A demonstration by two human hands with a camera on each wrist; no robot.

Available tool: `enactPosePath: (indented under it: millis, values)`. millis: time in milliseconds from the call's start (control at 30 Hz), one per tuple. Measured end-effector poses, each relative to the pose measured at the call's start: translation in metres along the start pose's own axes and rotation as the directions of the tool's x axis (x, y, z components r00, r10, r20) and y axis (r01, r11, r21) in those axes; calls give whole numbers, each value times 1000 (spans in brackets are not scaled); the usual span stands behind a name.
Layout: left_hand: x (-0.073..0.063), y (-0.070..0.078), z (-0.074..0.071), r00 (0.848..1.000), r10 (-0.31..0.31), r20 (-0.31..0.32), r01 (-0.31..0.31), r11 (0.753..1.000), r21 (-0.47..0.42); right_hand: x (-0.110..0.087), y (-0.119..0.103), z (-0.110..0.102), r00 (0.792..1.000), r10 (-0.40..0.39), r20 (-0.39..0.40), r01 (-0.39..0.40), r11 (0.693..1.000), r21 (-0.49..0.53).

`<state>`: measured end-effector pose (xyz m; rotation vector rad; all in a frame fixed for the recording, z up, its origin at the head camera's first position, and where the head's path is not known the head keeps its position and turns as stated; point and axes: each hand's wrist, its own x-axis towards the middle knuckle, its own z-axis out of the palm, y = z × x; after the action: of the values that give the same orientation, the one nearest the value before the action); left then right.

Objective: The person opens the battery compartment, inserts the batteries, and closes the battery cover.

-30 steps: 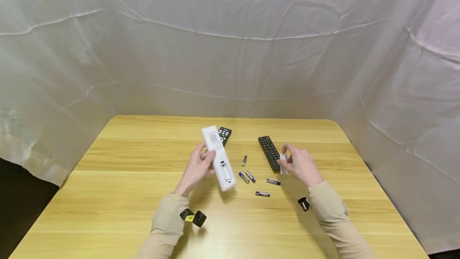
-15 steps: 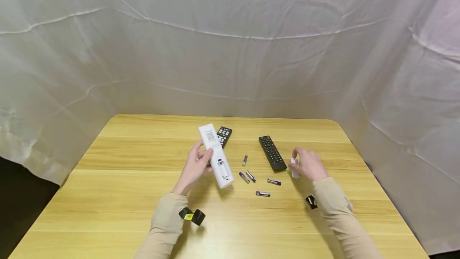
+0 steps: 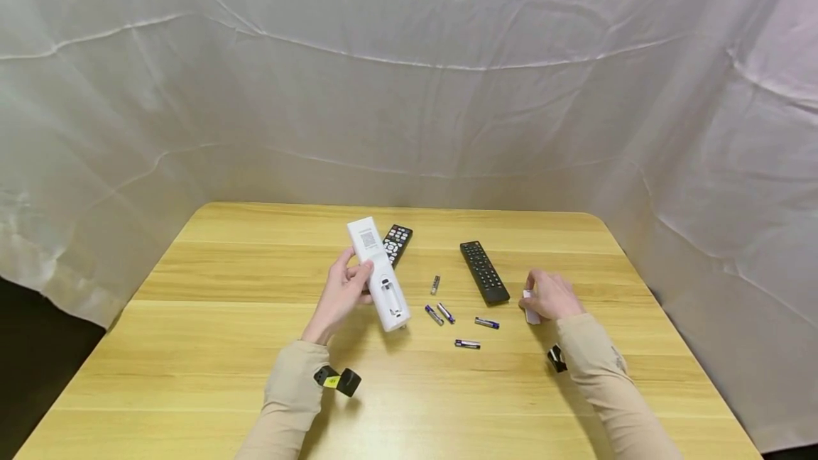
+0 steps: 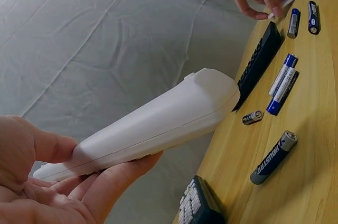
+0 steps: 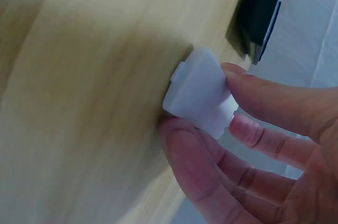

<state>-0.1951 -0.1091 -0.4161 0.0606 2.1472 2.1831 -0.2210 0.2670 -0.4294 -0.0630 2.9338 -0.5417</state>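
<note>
My left hand (image 3: 339,297) grips a white remote control (image 3: 385,289) between thumb and fingers, raised over the table. Its back faces up, with a QR label near the far end and an uncovered battery compartment at the near end. On the right, my right hand (image 3: 554,297) pinches a small white battery cover (image 5: 198,92) by its edges; in the right wrist view the cover sits tilted, right at the tabletop. Several blue-and-silver batteries (image 3: 467,344) lie loose between the hands. One battery (image 4: 274,158) shows large below the remote in the left wrist view.
A black remote with white buttons (image 3: 399,240) lies partly behind the white one. Another black remote (image 3: 484,272) lies face up left of my right hand. The wooden table (image 3: 434,410) is backed by a pale curtain (image 3: 409,91).
My right hand has carried the white cover rightward, away from the right black remote, and down to the tabletop. The left hand and white remote have shifted slightly left.
</note>
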Motion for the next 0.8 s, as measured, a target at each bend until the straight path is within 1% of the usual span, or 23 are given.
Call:
enactPosePath:
  millis: [233,633,800]
  values:
    - [0,-1,1,1000,0,10,0,1000,25,0,2,1,1000,19,20,-19,1000,-17]
    - [0,-2,2,1000,3,17,-4,999,33,0,3,4,999,31,41,-31,999,-20]
    - [0,-2,2,1000,1,13,-2,999,44,-1,4,4,1000,8,17,-8,999,-35]
